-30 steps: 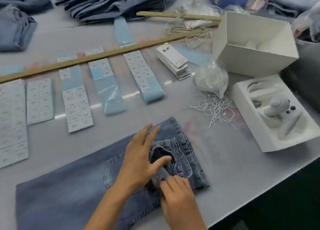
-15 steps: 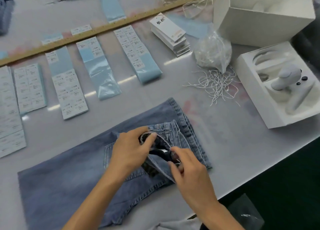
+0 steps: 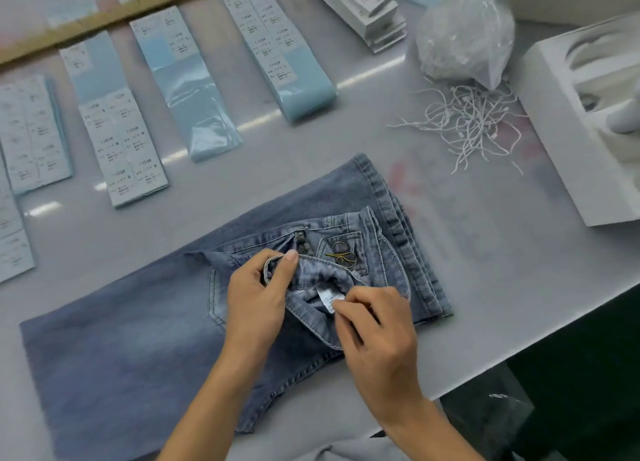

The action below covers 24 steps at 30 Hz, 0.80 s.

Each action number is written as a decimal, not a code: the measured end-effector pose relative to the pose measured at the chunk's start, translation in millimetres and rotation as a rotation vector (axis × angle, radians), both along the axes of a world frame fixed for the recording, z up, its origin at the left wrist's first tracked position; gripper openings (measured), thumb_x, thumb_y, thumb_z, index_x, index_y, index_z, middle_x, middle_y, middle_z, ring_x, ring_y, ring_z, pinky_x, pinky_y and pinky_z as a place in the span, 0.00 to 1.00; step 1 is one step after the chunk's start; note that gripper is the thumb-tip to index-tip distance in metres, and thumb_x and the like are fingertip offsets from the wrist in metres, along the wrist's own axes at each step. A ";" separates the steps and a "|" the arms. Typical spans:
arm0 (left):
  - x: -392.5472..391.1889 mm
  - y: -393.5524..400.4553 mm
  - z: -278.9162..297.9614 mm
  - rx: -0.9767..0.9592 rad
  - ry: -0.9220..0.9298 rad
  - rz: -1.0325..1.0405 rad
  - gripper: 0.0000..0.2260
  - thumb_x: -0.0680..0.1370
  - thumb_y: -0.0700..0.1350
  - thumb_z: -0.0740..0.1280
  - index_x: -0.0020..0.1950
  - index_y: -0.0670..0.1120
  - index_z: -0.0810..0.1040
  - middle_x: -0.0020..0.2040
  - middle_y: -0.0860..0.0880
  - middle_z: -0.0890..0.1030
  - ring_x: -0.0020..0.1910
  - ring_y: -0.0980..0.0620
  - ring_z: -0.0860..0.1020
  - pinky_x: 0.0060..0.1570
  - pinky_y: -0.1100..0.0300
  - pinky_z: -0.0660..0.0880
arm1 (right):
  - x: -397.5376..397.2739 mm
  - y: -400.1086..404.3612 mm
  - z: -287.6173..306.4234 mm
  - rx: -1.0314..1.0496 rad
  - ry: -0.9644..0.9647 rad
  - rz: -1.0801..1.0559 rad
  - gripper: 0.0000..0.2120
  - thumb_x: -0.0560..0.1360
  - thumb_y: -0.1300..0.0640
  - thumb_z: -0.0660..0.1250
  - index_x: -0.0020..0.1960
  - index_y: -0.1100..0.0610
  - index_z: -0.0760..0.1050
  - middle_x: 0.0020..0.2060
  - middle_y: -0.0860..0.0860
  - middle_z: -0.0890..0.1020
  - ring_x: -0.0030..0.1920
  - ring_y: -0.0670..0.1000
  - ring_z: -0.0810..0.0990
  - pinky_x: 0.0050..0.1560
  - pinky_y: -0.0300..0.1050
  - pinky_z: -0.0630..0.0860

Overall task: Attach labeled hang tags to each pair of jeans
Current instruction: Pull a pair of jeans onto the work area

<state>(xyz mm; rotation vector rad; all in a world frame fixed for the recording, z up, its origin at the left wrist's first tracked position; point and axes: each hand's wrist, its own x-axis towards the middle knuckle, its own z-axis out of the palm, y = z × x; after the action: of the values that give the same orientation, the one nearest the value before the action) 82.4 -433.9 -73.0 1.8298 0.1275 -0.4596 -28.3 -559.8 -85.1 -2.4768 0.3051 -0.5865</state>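
Folded jeans (image 3: 114,353) are lying flat on the tabletop (image 3: 311,169) w/ the waistband turned open, left hand (image 3: 258,301) is pinching the waistband edge btwn thumb & fingers while the right hand (image 3: 375,339) is pinching the small white care label (image 3: 329,299) inside, hang tags (image 3: 363,1) stacked well apart up top.

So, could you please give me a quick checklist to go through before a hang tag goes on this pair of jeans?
1. Jeans lie flat on the table: ok.
2. Waistband folded open, held by the left hand: ok.
3. Inner label exposed, pinched by the right hand: ok.
4. Size on that label readable: cannot tell, print too small.
5. Loose strings lying ready beside the plastic bag: ok.
6. Hang tags stacked on the table: ok; none in hand yet.
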 end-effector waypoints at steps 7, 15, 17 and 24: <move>-3.7 -1.2 -12.0 -0.007 -0.047 0.030 0.13 0.81 0.51 0.69 0.36 0.53 0.78 0.31 0.57 0.74 0.32 0.58 0.69 0.34 0.69 0.67 | -7.5 7.8 -14.1 -0.048 -0.070 -0.003 0.02 0.77 0.63 0.73 0.46 0.60 0.85 0.42 0.54 0.82 0.41 0.56 0.78 0.40 0.53 0.73; -6.0 -1.3 -17.2 -0.019 -0.071 0.065 0.12 0.81 0.51 0.70 0.38 0.50 0.79 0.31 0.55 0.75 0.33 0.56 0.70 0.34 0.63 0.68 | -8.6 10.7 -16.8 -0.053 -0.106 -0.028 0.04 0.75 0.67 0.74 0.48 0.61 0.86 0.44 0.53 0.77 0.38 0.57 0.76 0.37 0.54 0.71; -5.2 -3.6 -10.3 -0.006 -0.043 0.073 0.13 0.81 0.49 0.70 0.36 0.51 0.78 0.30 0.56 0.75 0.32 0.58 0.70 0.34 0.64 0.67 | -6.6 8.8 -11.2 -0.019 -0.057 -0.029 0.03 0.76 0.64 0.73 0.48 0.61 0.85 0.46 0.55 0.81 0.43 0.57 0.80 0.41 0.55 0.73; 48.0 -70.8 52.7 0.411 -0.562 -0.243 0.18 0.81 0.62 0.60 0.38 0.51 0.75 0.31 0.54 0.77 0.32 0.54 0.75 0.36 0.54 0.73 | -3.1 -34.7 9.2 0.187 0.119 -0.056 0.19 0.81 0.46 0.66 0.68 0.55 0.73 0.57 0.47 0.79 0.54 0.42 0.78 0.54 0.33 0.74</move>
<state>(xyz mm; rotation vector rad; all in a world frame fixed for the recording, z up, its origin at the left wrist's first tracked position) 130.4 -504.7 -20.3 2.3241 -0.4173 -0.0689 -31.4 -594.5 -75.9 -2.3321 0.4556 -0.4137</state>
